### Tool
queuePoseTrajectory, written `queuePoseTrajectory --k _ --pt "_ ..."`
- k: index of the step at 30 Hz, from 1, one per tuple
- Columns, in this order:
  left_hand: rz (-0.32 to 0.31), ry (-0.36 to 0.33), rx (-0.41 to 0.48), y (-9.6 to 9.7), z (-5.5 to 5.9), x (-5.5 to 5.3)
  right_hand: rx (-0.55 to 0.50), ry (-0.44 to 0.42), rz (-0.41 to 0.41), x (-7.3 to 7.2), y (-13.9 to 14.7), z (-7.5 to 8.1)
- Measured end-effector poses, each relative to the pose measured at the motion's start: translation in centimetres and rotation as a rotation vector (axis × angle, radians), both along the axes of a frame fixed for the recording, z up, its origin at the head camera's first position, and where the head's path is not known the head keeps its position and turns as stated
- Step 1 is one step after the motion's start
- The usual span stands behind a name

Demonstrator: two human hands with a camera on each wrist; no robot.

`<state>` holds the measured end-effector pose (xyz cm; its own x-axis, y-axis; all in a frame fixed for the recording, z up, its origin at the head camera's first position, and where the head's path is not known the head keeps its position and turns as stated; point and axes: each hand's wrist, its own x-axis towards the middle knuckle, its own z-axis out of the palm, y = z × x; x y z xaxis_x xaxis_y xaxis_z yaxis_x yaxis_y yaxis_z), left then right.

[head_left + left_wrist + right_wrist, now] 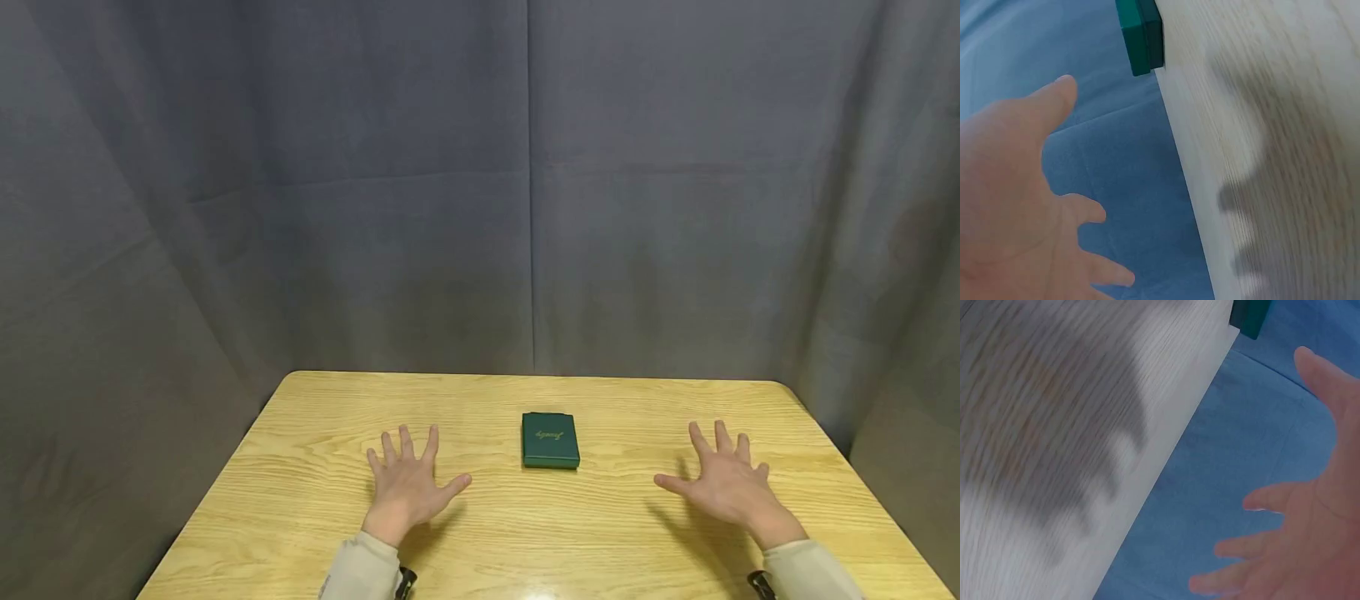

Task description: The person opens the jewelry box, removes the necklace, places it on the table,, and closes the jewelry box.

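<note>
A flat dark green box [551, 440] with small gold lettering on its lid lies on the wooden table, between the two hands and apart from both. The lettering appears upside down in the head view. To the left of the box, my left hand [408, 487] hovers over the table with fingers and thumb spread, holding nothing. My right hand [727, 483] is spread the same way on the right side, also holding nothing. Each wrist view catches only part of the green box [1141, 34] at its upper edge, beyond the thumb; the right one shows just a corner [1250, 315].
The light wooden table [480, 533] has rounded far corners. Grey curtains [375, 208] hang behind it and along both sides. Both hands cast shadows on the tabletop. Dark straps show at both wrists, by the light sleeves [363, 567].
</note>
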<state>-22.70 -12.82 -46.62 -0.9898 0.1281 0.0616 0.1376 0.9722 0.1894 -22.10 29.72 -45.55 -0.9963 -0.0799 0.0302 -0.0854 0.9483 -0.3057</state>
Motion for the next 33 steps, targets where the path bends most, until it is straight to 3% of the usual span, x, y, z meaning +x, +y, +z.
queuePoseTrajectory --k 6,13,22,33 --pt "-0.09 0.044 0.097 0.3 0.1 -0.5 -0.034 0.02 0.07 -0.5 -0.8 -0.5" --pt "-0.19 0.004 0.229 0.8 0.5 -0.8 -0.057 0.056 0.128 -1.0 -1.9 -1.0" --pt "-0.233 -0.041 0.249 1.3 0.1 -1.1 -0.137 0.021 0.173 -2.2 -3.6 -1.1" --pt "-0.285 -0.112 0.202 4.3 -0.3 -1.9 -0.147 -0.015 0.21 -2.5 -5.4 -1.1"
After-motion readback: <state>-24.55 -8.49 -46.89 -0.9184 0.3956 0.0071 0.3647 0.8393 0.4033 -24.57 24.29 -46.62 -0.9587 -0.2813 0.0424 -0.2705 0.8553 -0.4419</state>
